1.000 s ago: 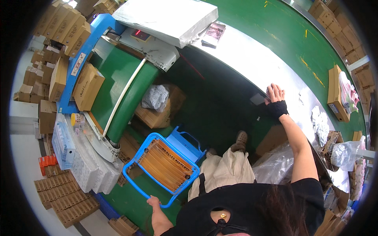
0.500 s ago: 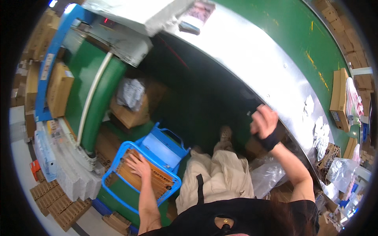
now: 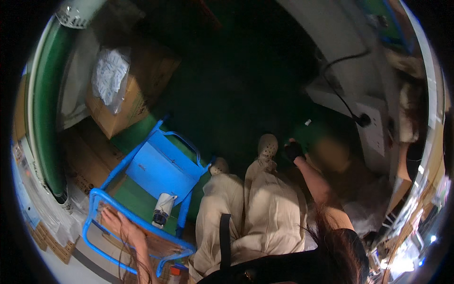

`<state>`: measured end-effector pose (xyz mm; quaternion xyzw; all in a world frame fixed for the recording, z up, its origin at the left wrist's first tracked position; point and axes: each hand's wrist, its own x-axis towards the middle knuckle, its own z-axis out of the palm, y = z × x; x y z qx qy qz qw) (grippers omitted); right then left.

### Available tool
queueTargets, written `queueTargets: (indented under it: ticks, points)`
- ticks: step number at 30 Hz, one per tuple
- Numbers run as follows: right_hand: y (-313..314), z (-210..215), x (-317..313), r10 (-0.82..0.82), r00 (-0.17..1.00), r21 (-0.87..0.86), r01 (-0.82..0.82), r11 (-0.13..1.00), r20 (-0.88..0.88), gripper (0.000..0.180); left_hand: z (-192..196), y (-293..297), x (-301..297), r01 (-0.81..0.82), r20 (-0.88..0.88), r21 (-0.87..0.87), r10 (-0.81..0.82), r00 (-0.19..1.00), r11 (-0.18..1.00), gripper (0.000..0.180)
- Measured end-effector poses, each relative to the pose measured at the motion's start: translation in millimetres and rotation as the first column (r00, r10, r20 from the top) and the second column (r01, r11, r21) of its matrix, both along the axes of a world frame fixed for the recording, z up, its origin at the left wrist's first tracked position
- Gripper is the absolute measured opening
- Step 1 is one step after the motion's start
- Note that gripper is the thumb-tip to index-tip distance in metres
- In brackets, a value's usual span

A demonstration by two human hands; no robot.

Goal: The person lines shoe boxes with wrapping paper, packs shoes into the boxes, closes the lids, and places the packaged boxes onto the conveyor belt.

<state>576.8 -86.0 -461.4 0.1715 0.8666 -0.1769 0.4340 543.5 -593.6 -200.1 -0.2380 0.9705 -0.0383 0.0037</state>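
My left hand (image 3: 124, 226) lies spread on the brown top of a blue metal-framed stool (image 3: 137, 194), holding nothing. A flat blue panel (image 3: 163, 163) sits lower in the stool's frame. A white cylinder with a dark end (image 3: 163, 209) shows beside that panel. My right hand (image 3: 293, 149), in a black wrist band, reaches down near the floor beside my right clog (image 3: 267, 145). Shadow and its small size hide most of its fingers. My left clog (image 3: 219, 166) is between the stool and the right clog.
At the upper left, a clear bag of white packets (image 3: 110, 75) rests on a cardboard box (image 3: 118, 111). A green conveyor end (image 3: 47, 113) borders the left. A white socket box (image 3: 373, 123) with a black cable (image 3: 338, 90) stands right. A small white scrap (image 3: 308, 122) lies on the floor.
My view has tipped down under the bench. My right hand has dropped from the metal bench edge toward the floor. The left hand still rests on the stool top.
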Motion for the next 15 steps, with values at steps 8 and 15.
queueTargets:
  ticks: [8, 15]
  points:
    - [68.0, -91.8, 0.9, -0.084, 0.995, 0.111, 0.077, 0.991, 0.059, 0.030, 1.8, -19.8, 10.3, 0.107, -0.120, 0.080, -0.097, 0.988, 0.991, 0.050]
    - [127.3, -141.1, 16.8, -0.255, 0.967, 0.205, 0.253, 0.946, -0.014, 0.024, -16.8, -7.2, -9.1, -0.029, -0.201, 0.162, 0.061, 0.978, 0.986, 0.051]
